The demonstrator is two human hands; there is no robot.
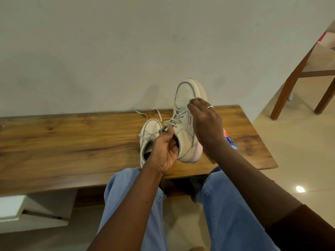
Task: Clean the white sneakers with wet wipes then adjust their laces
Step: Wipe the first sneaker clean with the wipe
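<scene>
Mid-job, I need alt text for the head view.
The left hand holds a white sneaker toe-up at a wooden bench, while the right hand touches its upper beside the laces. A second sneaker lies on the bench, its laces loose.

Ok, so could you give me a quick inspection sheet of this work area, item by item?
Surface: wooden table against a plain wall.
Job's things: one white sneaker held toe-up; second sneaker lying on the table, its laces loose; blue-and-red packet, partly hidden behind the right wrist.
Clutter: nothing seen.
Hands: left hand grips the white sneaker at its opening; right hand, fingers curled, is at its upper. Whether it holds a wipe cannot be told.
Cables: nothing seen.
Surroundings: wooden chair on the tiled floor to the right.
</scene>
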